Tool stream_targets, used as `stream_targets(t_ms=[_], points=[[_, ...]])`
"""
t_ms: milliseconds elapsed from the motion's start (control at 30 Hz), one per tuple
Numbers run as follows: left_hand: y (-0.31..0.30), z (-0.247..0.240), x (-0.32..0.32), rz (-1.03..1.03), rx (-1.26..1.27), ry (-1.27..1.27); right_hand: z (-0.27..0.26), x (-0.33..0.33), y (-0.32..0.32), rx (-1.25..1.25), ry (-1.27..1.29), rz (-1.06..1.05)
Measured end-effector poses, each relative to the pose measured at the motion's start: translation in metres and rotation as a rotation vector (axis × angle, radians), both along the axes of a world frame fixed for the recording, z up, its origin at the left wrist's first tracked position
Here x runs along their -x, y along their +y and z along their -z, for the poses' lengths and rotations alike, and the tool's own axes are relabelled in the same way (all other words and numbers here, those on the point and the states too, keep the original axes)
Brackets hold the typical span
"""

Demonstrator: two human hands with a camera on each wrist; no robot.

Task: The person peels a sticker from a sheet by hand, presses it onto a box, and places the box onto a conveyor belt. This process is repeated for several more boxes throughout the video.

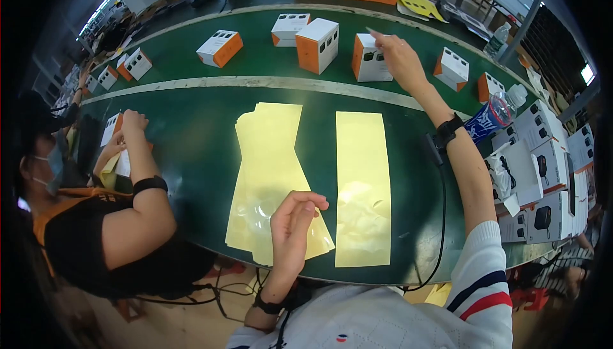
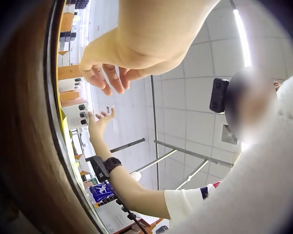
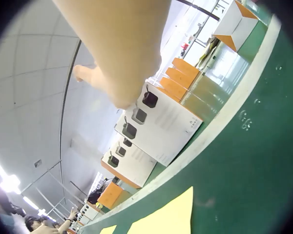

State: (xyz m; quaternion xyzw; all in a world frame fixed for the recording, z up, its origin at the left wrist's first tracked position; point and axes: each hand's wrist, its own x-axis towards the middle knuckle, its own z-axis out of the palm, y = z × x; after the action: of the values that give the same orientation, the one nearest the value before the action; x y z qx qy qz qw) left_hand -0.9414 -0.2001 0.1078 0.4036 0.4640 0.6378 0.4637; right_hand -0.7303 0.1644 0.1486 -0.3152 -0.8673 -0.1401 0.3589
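Note:
My right hand (image 1: 401, 59) is at the top right corner of a white and orange printed box (image 1: 372, 63) on the far strip of the green table. Its fingers are stretched out and spread in the left wrist view, and the same box (image 3: 158, 124) stands just below the hand in the right wrist view. My left hand (image 1: 294, 228) hovers over the near edge of the table with loosely bent fingers and holds nothing. Beneath and beside it lie a fanned stack of yellow sheets (image 1: 268, 157) and a single yellow sheet (image 1: 363, 183).
More boxes (image 1: 317, 46) stand along the far strip, behind a pale divider (image 1: 255, 82). At right are a blue-labelled bottle (image 1: 491, 116) and stacked boxes (image 1: 549, 157). On the left, another person (image 1: 137, 221) handles a box. A cable (image 1: 442, 221) hangs from my right wrist.

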Motion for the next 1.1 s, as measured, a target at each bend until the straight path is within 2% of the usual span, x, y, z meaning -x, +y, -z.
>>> stream_targets(t_ms=[167, 267, 467, 600, 700, 800, 867, 933, 967, 1100], points=[[-0.002, 0.003, 0.018, -0.004, 0.005, -0.002, 0.020, 0.000, 0.005, -0.090, 0.106, -0.002], [-0.002, 0.010, 0.030, 0.015, -0.010, -0.002, 0.033, -0.009, 0.017, -0.226, 0.004, 0.033], [-0.003, 0.012, 0.048, 0.015, -0.001, -0.004, 0.006, 0.011, 0.017, -0.116, -0.110, 0.124], [-0.005, 0.009, 0.060, 0.012, 0.005, -0.007, 0.000, 0.016, 0.041, -0.107, -0.228, 0.139], [-0.004, 0.012, 0.070, 0.010, 0.004, -0.009, -0.004, 0.025, 0.047, -0.011, -0.191, 0.136], [-0.007, 0.013, 0.083, 0.001, 0.020, -0.018, -0.012, 0.041, 0.040, 0.655, -0.189, 0.402], [-0.012, 0.010, 0.093, -0.021, 0.021, -0.008, 0.019, 0.019, 0.069, 0.540, 0.008, 0.289], [-0.017, 0.010, 0.101, -0.062, 0.018, 0.001, 0.018, 0.021, 0.071, 0.408, 0.104, 0.202], [-0.021, 0.010, 0.108, -0.077, 0.026, 0.009, 0.017, 0.020, 0.071, 0.463, 0.151, 0.203], [-0.024, 0.006, 0.128, -0.094, 0.030, 0.024, -0.023, 0.063, 0.039, 0.135, 0.103, -0.088]])
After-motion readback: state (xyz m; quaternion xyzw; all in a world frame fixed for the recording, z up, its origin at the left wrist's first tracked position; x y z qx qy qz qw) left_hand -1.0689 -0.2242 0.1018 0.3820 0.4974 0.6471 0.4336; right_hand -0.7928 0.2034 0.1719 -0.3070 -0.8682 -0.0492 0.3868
